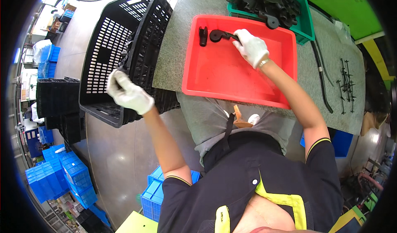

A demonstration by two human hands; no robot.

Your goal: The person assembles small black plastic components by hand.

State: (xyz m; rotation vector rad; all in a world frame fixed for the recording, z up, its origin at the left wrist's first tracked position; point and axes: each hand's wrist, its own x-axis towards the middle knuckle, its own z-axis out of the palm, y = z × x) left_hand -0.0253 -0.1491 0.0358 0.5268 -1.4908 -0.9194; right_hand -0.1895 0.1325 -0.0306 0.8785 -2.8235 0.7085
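My left hand (127, 93), in a white glove, grips the inner wall of a tilted black perforated crate (111, 46) beside the table, close to a black part inside it. My right hand (251, 46), also gloved, reaches into a red tray (231, 73) on the table and holds a black round-headed part (218, 35) by its stem. A second small black part (203, 36) lies just left of it in the tray.
A green bin (307, 26) full of black parts stands behind the red tray. Thin black rods (345, 84) and a curved bar (320, 78) lie at the table's right. Blue crates (66, 175) and stacked black crates (58, 100) sit on the floor at the left.
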